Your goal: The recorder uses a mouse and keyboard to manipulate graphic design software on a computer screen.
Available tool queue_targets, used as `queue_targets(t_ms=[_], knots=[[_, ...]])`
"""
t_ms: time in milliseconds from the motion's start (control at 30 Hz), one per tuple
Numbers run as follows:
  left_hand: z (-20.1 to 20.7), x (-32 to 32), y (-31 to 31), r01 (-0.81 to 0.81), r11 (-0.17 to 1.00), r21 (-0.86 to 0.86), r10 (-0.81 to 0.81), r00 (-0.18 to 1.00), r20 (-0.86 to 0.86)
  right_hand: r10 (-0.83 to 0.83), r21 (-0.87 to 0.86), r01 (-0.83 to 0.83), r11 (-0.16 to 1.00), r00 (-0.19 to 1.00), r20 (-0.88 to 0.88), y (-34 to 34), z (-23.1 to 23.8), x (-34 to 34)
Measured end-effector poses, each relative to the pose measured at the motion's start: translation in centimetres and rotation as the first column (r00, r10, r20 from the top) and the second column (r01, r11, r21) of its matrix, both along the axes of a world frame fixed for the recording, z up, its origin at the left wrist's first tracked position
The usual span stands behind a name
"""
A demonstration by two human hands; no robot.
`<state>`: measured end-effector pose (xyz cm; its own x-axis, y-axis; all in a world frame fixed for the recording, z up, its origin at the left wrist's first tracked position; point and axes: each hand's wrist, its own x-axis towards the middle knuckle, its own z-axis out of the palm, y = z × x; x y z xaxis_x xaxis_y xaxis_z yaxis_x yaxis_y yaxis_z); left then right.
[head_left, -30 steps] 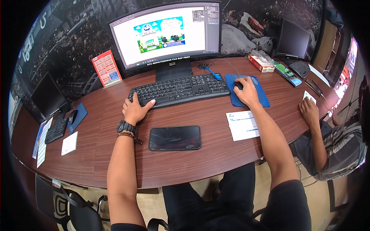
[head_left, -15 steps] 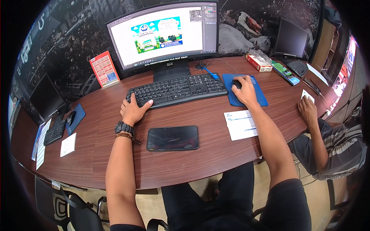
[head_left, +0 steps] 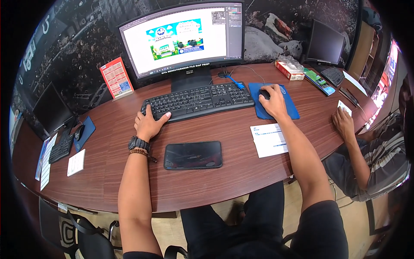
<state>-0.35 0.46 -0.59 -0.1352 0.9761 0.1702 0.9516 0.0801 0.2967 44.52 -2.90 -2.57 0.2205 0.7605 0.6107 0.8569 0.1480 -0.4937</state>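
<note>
My left hand (head_left: 148,125) rests at the left end of the black keyboard (head_left: 196,103), thumb and index finger spread over its keys and near edge. A dark watch and a beaded bracelet circle that wrist. My right hand (head_left: 276,105) is curled over a black mouse (head_left: 264,94) on a blue mouse pad (head_left: 292,110), right of the keyboard. Behind the keyboard a wide monitor (head_left: 138,54) displays a colourful banner design in an editing window. A black phone (head_left: 192,155) lies face up between my forearms, and a printed paper slip (head_left: 268,140) sits partly under my right forearm.
At the right, another person's hand (head_left: 343,123) rests on a white paper. Across the desk (head_left: 241,181) stand a red calendar (head_left: 116,77), a box (head_left: 290,71), a second monitor (head_left: 326,42) and a third (head_left: 52,108) at the left. A black chair (head_left: 92,235) is at lower left.
The other person at the right has shifted slightly, with the arm and upper body a little changed in place. My two hands keep their places on the keyboard and mouse.
</note>
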Motion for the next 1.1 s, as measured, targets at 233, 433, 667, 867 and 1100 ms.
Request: queue_targets(t_ms=[233, 433, 667, 867, 1100], knots=[[0.14, 0.01, -0.15, 0.007, 1.000, -0.004, -0.007, 1.000, 0.001, 0.074, 0.010, -0.074, 0.997, 0.997, 0.001, -0.41, 0.30, -0.39], [0.07, -0.02, -0.03, 0.009, 1.000, -0.007, -0.009, 1.000, 0.000, 0.042, -0.055, -0.042, 0.998, 0.999, 0.005, -0.57, 0.52, -0.52], [0.09, -0.06, -0.16, 0.006, 1.000, 0.001, -0.006, 1.000, 0.006, 0.036, -0.080, -0.037, 0.996, 0.999, -0.009, -0.63, 0.70, -0.76], [0.19, 0.07, -0.12, 0.007, 1.000, -0.005, -0.007, 1.000, -0.001, 0.048, -0.054, -0.047, 0.997, 0.999, 0.007, -0.38, 0.36, -0.30], [0.20, 0.02, -0.20, 0.005, 1.000, 0.000, -0.005, 1.000, -0.011, 0.058, -0.048, -0.058, 0.997, 0.998, 0.006, -0.40, 0.42, -0.36]])
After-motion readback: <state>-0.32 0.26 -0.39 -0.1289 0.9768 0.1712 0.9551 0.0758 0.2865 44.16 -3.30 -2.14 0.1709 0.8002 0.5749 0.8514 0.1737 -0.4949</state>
